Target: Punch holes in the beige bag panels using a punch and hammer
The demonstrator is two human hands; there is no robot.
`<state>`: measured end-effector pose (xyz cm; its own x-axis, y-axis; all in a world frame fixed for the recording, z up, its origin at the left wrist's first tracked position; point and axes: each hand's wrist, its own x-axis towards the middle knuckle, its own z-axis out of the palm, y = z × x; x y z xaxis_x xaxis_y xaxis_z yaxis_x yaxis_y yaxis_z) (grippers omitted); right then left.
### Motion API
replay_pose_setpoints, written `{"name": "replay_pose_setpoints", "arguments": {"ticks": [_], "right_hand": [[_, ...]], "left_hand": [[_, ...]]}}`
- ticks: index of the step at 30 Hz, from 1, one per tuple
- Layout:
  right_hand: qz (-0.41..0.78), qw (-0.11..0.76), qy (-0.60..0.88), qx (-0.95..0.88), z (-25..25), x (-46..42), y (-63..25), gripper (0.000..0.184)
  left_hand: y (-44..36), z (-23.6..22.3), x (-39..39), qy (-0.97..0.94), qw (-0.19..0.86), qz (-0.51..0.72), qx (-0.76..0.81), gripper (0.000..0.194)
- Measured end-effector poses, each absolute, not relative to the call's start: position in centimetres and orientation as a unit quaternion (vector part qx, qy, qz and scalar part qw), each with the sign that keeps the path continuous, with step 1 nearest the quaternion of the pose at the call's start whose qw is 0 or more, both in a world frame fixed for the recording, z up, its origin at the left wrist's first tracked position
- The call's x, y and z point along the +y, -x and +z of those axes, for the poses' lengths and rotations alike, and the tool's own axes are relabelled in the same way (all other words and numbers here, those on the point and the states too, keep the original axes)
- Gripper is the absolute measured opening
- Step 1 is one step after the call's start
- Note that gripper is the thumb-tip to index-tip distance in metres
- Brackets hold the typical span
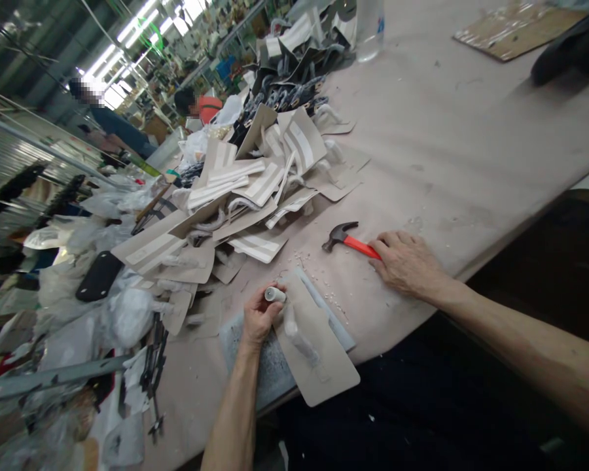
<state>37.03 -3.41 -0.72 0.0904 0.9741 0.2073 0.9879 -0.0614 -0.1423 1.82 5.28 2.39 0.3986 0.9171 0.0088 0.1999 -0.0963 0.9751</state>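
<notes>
A claw hammer with a dark head and red handle lies on the covered table. My right hand is closed over the end of its handle. In my left hand, thumb and fingers grip a short pale cylinder whose round end faces up. Under it lies a beige panel with rounded corners and a plastic-wrapped handle fixed on top. The panel overlaps a grey slab, and its near corner hangs past the table edge.
Beyond my left hand is a heap of similar beige panels with white strips and wrapped handles. Small white bits are scattered near the hammer. A clear bottle and a brown board sit farther back. Plastic bags crowd the left.
</notes>
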Motion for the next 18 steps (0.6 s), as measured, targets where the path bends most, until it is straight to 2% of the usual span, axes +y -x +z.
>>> {"name": "replay_pose_setpoints", "arguments": {"ticks": [8, 12, 18], "right_hand": [[-0.038, 0.114, 0.728, -0.675, -0.9, -3.4, -36.9, 0.037], [-0.047, 0.106, 0.726, -0.678, -1.0, -3.4, -36.7, 0.036], [-0.04, 0.101, 0.729, -0.676, -1.0, -3.4, -36.8, 0.035]], "left_hand": [[-2.4, 2.6, 4.4, -0.679, 0.467, 0.335, 0.457, 0.041], [-2.4, 1.9, 4.0, -0.66, 0.444, 0.375, 0.476, 0.031], [-2.6, 1.5, 4.1, -0.627, 0.448, 0.392, 0.503, 0.03]]}}
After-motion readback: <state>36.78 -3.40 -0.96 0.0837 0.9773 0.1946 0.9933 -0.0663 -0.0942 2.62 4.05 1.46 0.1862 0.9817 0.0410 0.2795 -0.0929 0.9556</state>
